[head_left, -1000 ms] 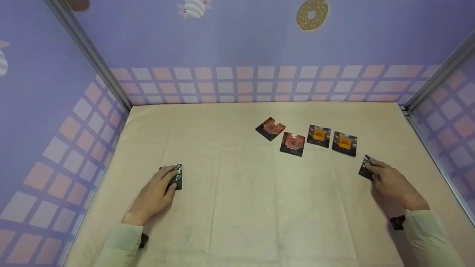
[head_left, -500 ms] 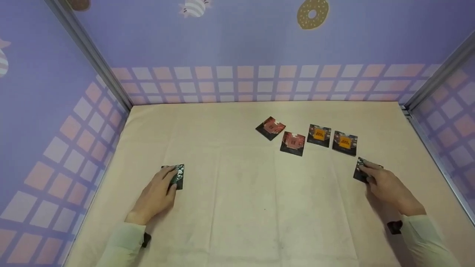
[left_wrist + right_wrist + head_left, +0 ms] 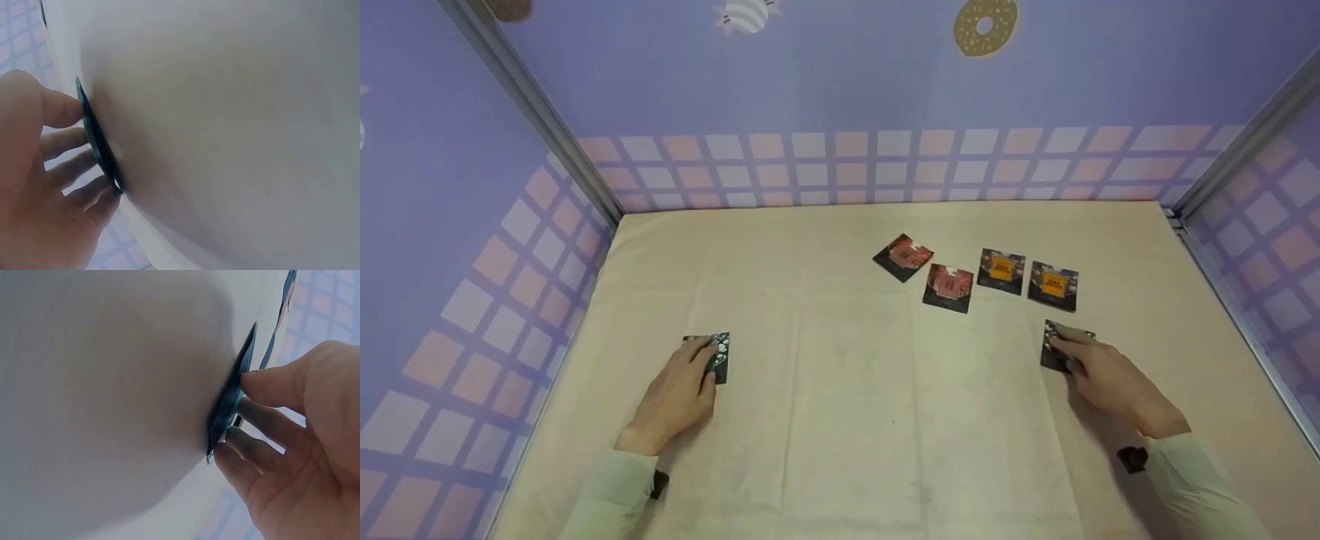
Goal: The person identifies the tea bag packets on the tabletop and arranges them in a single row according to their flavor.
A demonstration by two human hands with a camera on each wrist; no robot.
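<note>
My left hand (image 3: 676,394) lies over a small flat dark packet (image 3: 723,367) with a green and white pattern, on the left of the table. In the left wrist view the thumb holds one end of this packet (image 3: 97,138) and the fingertips grip along to the other. My right hand (image 3: 1121,386) pinches a similar dark patterned packet (image 3: 1053,361) on the right, low over the cloth. Seen from the right wrist, thumb and curled fingers hold that packet (image 3: 230,396) at a tilt. The fingers cover part of both packets.
Toward the back right lie two red-and-black square packets (image 3: 948,288) and two dark ones with orange labels (image 3: 1053,286). A pale creased cloth (image 3: 847,420) covers the table. Patterned purple walls (image 3: 840,90) enclose its back and sides.
My right hand has moved left with its packet, which has turned more upright and now sits just below the orange-labelled packets. The left hand and its packet have barely shifted.
</note>
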